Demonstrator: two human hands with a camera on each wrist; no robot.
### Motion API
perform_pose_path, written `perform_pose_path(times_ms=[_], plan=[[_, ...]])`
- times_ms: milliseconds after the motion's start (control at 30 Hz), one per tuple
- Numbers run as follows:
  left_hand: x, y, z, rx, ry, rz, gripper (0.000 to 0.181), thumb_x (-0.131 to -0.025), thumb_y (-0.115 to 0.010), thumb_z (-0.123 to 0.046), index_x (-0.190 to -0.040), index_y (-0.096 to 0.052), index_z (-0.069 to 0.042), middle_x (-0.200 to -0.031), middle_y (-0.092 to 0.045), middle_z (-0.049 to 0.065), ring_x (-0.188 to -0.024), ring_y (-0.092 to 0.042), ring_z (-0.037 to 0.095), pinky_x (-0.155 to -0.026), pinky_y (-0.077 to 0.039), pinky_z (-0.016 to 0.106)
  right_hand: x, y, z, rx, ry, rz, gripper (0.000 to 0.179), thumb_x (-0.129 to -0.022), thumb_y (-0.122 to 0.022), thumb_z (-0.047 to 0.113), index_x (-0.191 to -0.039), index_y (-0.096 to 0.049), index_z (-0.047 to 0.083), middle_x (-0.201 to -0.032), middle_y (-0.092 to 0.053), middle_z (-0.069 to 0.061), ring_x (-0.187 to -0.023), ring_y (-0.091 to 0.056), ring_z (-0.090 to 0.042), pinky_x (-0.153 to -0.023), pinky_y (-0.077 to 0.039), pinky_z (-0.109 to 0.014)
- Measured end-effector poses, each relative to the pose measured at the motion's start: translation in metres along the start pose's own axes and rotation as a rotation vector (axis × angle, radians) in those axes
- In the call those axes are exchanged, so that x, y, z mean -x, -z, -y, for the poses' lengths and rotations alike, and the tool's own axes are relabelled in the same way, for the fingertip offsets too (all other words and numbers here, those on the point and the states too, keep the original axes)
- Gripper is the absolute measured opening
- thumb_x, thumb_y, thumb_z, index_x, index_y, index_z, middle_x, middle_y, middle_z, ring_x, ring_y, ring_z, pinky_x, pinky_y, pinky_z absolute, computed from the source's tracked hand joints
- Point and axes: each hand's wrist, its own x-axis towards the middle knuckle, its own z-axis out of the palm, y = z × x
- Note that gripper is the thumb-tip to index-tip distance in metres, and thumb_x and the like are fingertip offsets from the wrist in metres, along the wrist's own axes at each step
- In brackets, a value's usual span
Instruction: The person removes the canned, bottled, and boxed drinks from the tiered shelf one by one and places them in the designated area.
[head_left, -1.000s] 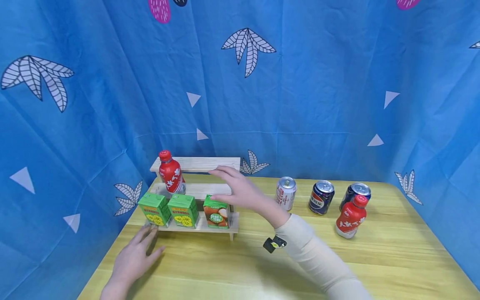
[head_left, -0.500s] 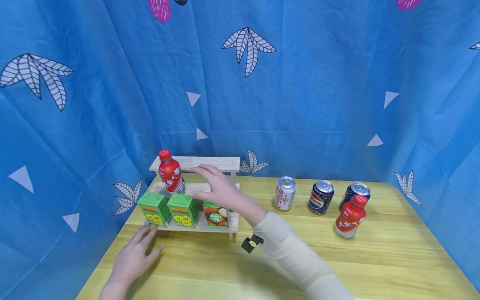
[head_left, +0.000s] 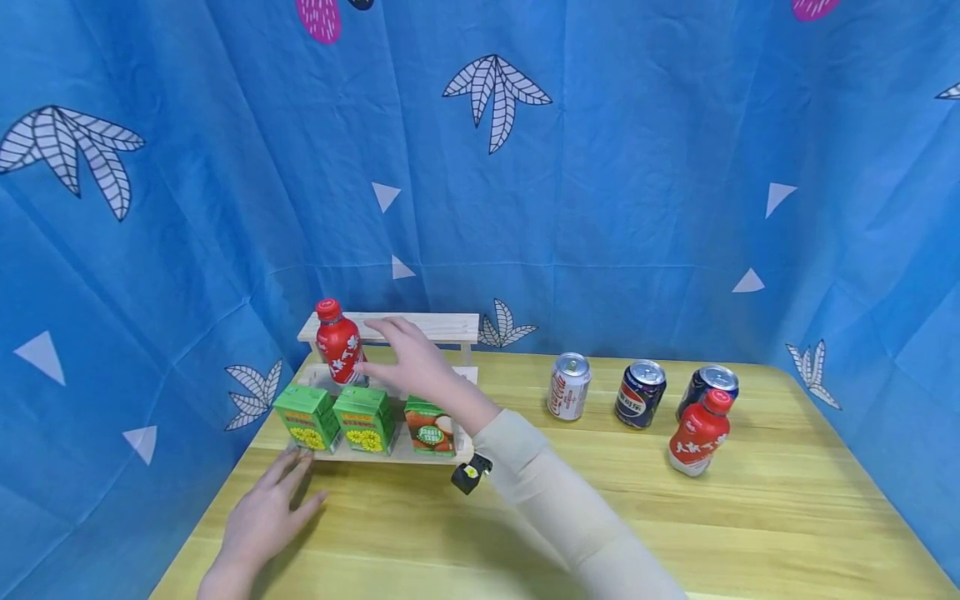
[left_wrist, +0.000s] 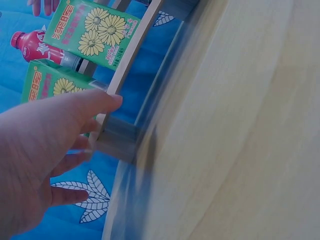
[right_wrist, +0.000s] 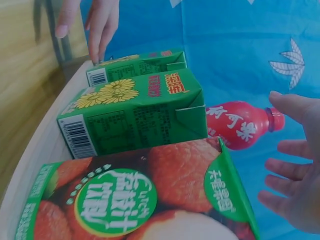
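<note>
A red bottle (head_left: 340,346) with a pale base stands at the left of the wooden shelf (head_left: 442,327). My right hand (head_left: 416,362) hovers just right of it, thumb and fingers spread; in the right wrist view a gap separates them from the bottle (right_wrist: 237,125). On the front tier stand two green drink cartons with yellow flowers (head_left: 306,417) (head_left: 363,419) and a lychee juice carton (head_left: 431,427). My left hand (head_left: 258,521) holds nothing, its fingertips at the shelf's front left corner beside the leftmost carton. The left wrist view shows its loosely extended fingers (left_wrist: 112,102) against the shelf end.
Right of the shelf on the wooden table (head_left: 600,517) stand a white cola can (head_left: 568,390), two dark blue cans (head_left: 640,396) (head_left: 693,387) and a second red bottle (head_left: 699,437). A blue patterned curtain (head_left: 630,167) surrounds the table's back and sides.
My right hand has moved left above the shelf, from over the lychee carton toward the red bottle. The left hand has stayed at the shelf corner.
</note>
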Motion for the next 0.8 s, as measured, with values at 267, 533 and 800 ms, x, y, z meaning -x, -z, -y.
perform_pose_path(times_ms=[267, 533, 800], plan=[[0.000, 0.002, -0.002, -0.001, 0.000, 0.003, 0.069, -0.085, -0.071, -0.045, -0.138, -0.053, -0.004, -0.148, -0.042, 0.025, -0.125, -0.051, 0.048, -0.086, -0.053, 0.062, -0.020, -0.006, 0.008, 0.023, -0.029, 0.032, 0.072, -0.088, -0.068, 0.048, -0.148, -0.042, 0.019, -0.146, -0.049, -0.004, -0.136, -0.047, -0.020, -0.108, -0.048, -0.041], [0.001, 0.000, -0.002, 0.005, 0.002, -0.009, 0.069, -0.085, -0.071, -0.044, -0.137, -0.054, -0.003, -0.147, -0.043, 0.025, -0.124, -0.051, 0.049, -0.087, -0.052, 0.063, -0.036, -0.016, 0.012, 0.030, -0.038, 0.063, 0.071, -0.087, -0.070, 0.045, -0.146, -0.043, 0.016, -0.140, -0.054, -0.005, -0.129, -0.051, -0.019, -0.102, -0.053, -0.036], [0.000, -0.001, 0.000, 0.008, 0.006, -0.001, 0.070, -0.085, -0.070, -0.044, -0.139, -0.052, -0.004, -0.149, -0.041, 0.025, -0.126, -0.050, 0.049, -0.087, -0.052, 0.063, -0.048, -0.024, 0.011, 0.026, -0.053, 0.076, 0.068, -0.087, -0.072, 0.041, -0.144, -0.046, 0.016, -0.129, -0.058, -0.002, -0.118, -0.054, -0.015, -0.095, -0.055, -0.029]])
